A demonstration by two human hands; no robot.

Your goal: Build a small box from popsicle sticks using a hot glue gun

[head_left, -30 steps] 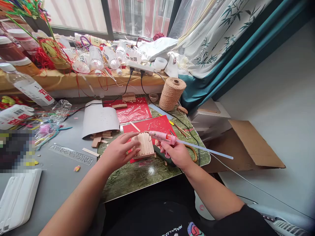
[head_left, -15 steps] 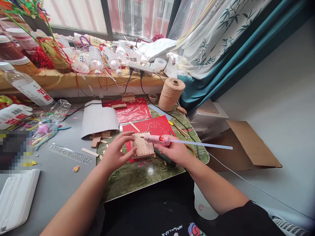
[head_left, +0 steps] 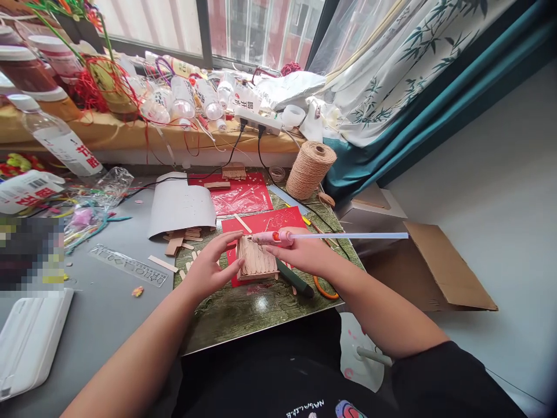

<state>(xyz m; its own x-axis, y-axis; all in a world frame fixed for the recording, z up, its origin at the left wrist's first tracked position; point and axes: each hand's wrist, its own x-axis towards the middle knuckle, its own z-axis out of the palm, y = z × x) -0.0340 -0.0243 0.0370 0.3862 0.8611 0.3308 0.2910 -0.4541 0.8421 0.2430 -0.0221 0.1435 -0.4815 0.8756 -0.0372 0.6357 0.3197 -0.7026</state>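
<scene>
In my right hand (head_left: 304, 251) is a pink hot glue gun (head_left: 274, 237). A long translucent glue stick (head_left: 352, 235) sticks out of its back toward the right, and its nozzle is over the top edge of a small craft-stick box (head_left: 256, 259). That box has a flat top of wooden sticks side by side and sits on a red sheet (head_left: 287, 217). My left hand (head_left: 215, 264) grips its left side, fingertips at the upper left corner and thumb at the left edge. Below my right hand lies a dark green tool handle (head_left: 296, 280).
Loose craft sticks (head_left: 194, 234) lie beside a curled white sheet (head_left: 183, 203). A twine spool (head_left: 311, 169) stands at the back right, with a black cord running past it. A clear stencil ruler (head_left: 128, 266) is at left. Bottles (head_left: 65, 142) crowd the sill; a cardboard box (head_left: 448, 267) is at right.
The glue gun has moved left and slightly up, its nozzle now at the box's top edge. My left fingers have come onto the box's side. The view has shifted a little.
</scene>
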